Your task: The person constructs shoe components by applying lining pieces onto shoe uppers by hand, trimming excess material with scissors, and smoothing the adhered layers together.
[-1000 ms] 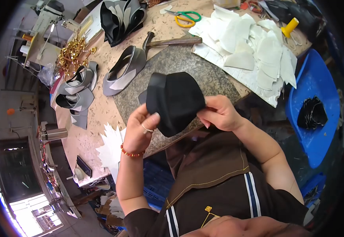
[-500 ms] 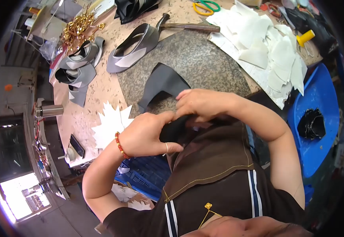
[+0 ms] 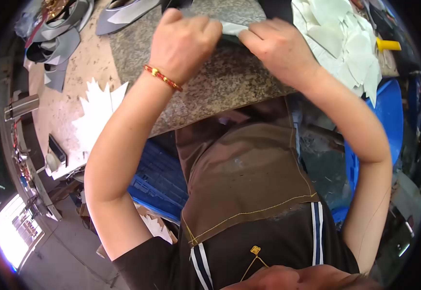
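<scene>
My left hand [image 3: 184,48], with a red and gold bracelet at the wrist, is closed with its fingers curled, near the top of the view. To its right my right hand [image 3: 283,50] is closed too, fingertips pinched. A dark piece with a pale edge [image 3: 232,29] stretches between them, one end in each hand, over the mottled stone slab [image 3: 220,82]. The fingers hide most of this piece. Black material [image 3: 278,8] shows behind my right hand.
White pieces [image 3: 336,43] are heaped at the right, beside a yellow-handled tool [image 3: 388,45]. Grey shoe uppers [image 3: 58,48] lie at the upper left. Below them are jagged white paper [image 3: 97,113] and a phone [image 3: 57,149]. A blue basin [image 3: 384,116] stands beyond the table's right edge.
Both hands have moved up and away from my lap, over the slab, and are farther apart. The black piece near my apron is gone from there. The view has shifted toward my body.
</scene>
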### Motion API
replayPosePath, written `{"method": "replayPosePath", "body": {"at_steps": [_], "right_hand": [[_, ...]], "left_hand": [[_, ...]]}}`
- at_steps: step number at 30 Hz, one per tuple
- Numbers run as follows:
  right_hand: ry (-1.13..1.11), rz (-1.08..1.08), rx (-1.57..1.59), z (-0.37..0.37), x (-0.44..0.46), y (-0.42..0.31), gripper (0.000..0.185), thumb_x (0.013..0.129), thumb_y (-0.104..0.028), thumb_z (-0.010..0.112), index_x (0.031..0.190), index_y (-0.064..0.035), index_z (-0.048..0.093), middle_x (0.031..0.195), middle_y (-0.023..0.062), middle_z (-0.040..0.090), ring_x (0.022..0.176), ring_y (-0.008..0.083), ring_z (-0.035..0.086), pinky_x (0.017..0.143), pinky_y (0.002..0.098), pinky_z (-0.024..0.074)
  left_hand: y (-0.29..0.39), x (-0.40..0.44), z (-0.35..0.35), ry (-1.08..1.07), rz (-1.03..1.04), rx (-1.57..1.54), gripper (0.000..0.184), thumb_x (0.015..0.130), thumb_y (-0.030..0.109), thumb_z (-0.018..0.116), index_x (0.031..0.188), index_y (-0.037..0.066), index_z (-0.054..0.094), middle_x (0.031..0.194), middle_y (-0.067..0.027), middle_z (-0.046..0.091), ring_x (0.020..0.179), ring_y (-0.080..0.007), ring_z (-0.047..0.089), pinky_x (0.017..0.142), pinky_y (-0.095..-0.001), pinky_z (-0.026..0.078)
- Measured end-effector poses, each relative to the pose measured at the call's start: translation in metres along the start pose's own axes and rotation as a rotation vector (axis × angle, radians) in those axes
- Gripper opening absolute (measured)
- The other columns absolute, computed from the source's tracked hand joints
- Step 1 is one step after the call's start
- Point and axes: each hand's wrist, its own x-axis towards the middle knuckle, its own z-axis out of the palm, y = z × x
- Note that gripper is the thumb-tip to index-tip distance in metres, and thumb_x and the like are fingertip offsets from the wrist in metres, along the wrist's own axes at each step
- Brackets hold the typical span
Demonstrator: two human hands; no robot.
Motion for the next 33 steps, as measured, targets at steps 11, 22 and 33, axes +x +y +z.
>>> {"method": "replayPosePath", "body": {"at_steps": [11, 22, 33], "right_hand": [[-0.617, 0.58, 0.498, 0.006, 0.012, 0.024, 0.03, 0.082, -0.029, 0.072, 0.087, 0.0001, 0.067, 0.069, 0.0175, 0.061, 0.064, 0.0311, 0.061, 0.064, 0.0397, 0.0476], [-0.136, 0.034, 0.073, -0.005, -0.005, 0.01, 0.023, 0.074, -0.018, 0.069, 0.09, -0.0042, 0.059, 0.084, 0.0096, 0.057, 0.082, 0.0272, 0.06, 0.074, 0.0384, 0.0482], [-0.373, 0.154, 0.208, 0.003, -0.005, -0.032, 0.057, 0.072, -0.043, 0.074, 0.111, -0.0043, 0.061, 0.102, 0.004, 0.055, 0.095, 0.0199, 0.056, 0.08, 0.034, 0.0479]], "left_hand": [[-0.003, 0.063, 0.007, -0.97, -0.253, -0.286, 0.022, 0.077, 0.021, 0.071, 0.092, 0.005, 0.072, 0.086, -0.0158, 0.069, 0.085, -0.0306, 0.069, 0.073, -0.0411, 0.054], [0.009, 0.098, 0.0, -1.115, -0.14, 0.083, 0.039, 0.078, 0.039, 0.076, 0.099, 0.007, 0.074, 0.1, -0.0108, 0.072, 0.095, -0.0249, 0.069, 0.077, -0.0369, 0.056], [0.007, 0.046, -0.023, -0.578, 0.492, 0.229, 0.018, 0.08, 0.021, 0.058, 0.079, 0.012, 0.074, 0.089, -0.0034, 0.068, 0.099, -0.0197, 0.058, 0.087, -0.032, 0.046]]}}
